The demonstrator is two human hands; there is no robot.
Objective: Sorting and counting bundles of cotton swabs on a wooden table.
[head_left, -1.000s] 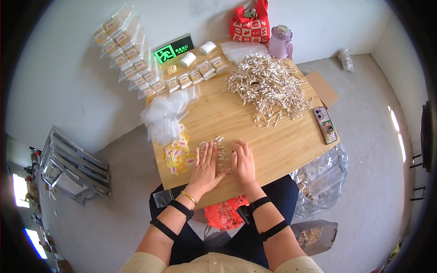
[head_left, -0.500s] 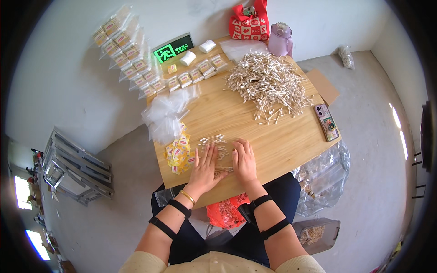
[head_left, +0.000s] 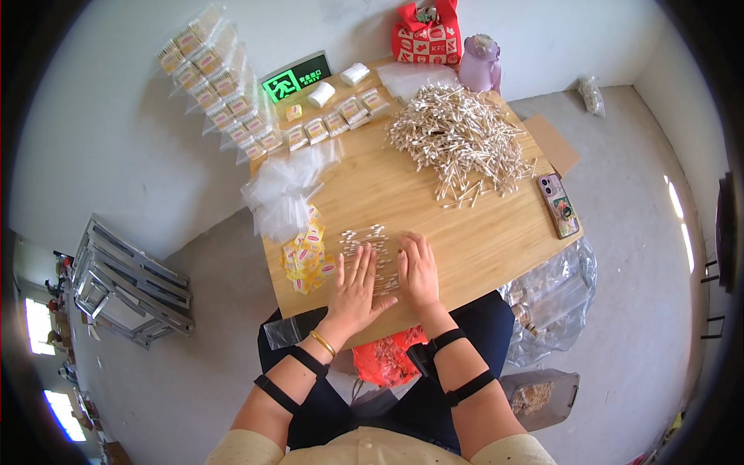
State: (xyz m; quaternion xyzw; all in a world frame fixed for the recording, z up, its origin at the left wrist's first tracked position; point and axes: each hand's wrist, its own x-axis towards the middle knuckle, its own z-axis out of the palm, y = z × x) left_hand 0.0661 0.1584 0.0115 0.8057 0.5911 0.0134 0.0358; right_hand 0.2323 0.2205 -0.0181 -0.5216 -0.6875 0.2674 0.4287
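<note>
While the flat-fingered, ungrasping left hand (head_left: 355, 297) overlies slender white-tipped cotton swabs (head_left: 363, 233) (presumably steadying them), the loosely curved, seemingly empty right hand (head_left: 419, 273) flanks their three-o'clock ends.

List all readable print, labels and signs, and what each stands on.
I describe print without copying it.
Sign: green lettering beside a running figure.
Red bag: lettering among red and white squares.
Yellow labels: red marks, too small to read.
Packets: small marks, unreadable.

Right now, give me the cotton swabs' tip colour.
The cotton swabs are white-tipped, best seen in the head view.
</note>
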